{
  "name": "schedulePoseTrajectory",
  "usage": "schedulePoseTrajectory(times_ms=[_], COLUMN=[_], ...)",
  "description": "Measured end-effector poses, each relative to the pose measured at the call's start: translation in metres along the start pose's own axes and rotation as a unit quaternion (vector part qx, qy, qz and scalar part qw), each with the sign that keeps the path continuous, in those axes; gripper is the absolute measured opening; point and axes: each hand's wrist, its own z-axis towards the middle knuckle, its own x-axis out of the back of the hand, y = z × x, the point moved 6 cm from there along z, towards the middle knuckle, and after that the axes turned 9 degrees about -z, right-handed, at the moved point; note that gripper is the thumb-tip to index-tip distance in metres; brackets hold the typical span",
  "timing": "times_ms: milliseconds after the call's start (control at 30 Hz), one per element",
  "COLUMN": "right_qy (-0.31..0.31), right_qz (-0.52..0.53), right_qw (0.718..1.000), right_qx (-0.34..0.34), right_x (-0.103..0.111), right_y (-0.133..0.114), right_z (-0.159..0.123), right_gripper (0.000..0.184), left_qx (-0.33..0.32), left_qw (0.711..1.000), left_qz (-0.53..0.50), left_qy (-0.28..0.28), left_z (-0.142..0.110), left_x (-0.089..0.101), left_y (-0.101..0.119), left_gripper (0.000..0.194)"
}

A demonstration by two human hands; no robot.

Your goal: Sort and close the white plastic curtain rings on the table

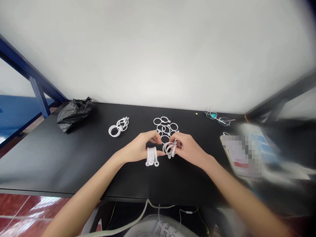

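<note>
Several white curtain rings [151, 156], each with a small eyelet, hang in a row on the thumb of my left hand [143, 144]. The other fingers of that hand curl above them. Close beside it, my right hand [189, 146] is closed on a loose bunch of white curtain rings [168, 149], near my left thumb tip. Just behind both hands, more loose rings [165, 129] lie spread and overlapping on the black table [118, 177]. My right fingertips partly hide the nearest of these.
A group of white rings [115, 131] lies farther left. A crumpled black plastic bag [74, 113] sits at the back left, and eyeglasses [224, 121] at the back right. At the right are a phone [240, 156] and blurred plastic packaging [283, 164]. A cable [138, 219] hangs below the front edge.
</note>
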Motion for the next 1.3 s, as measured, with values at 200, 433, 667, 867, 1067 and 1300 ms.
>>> schedulePoseTrajectory(times_ms=[200,433,667,867,1067,1300], right_qy=[0.101,0.152,0.112,0.080,0.086,0.099], right_qz=[0.107,0.209,0.374,0.389,0.405,0.412], right_qw=[0.989,0.965,0.918,0.917,0.910,0.906], right_qx=[-0.005,-0.035,-0.073,-0.038,-0.003,-0.017], right_x=[0.007,-0.005,-0.019,-0.018,-0.016,-0.013], right_y=[0.016,0.020,0.028,0.016,0.012,0.016], right_z=[0.008,0.006,0.008,0.007,0.003,0.004], right_gripper=[0.009,0.011,0.025,0.024,0.014,0.017], left_qx=[-0.030,0.024,-0.017,-0.154,-0.258,-0.262], left_qw=[0.999,0.983,0.971,0.980,0.936,0.940], left_qz=[0.010,-0.177,-0.237,0.071,0.186,0.159], left_qy=[0.044,0.032,-0.003,0.107,0.148,0.150], left_z=[0.017,0.022,0.017,0.009,0.001,-0.002], left_x=[0.005,-0.017,-0.018,-0.015,-0.018,-0.015], left_y=[0.001,-0.031,-0.025,-0.007,0.002,-0.002], left_gripper=[0.032,0.033,0.025,0.016,0.013,0.021])
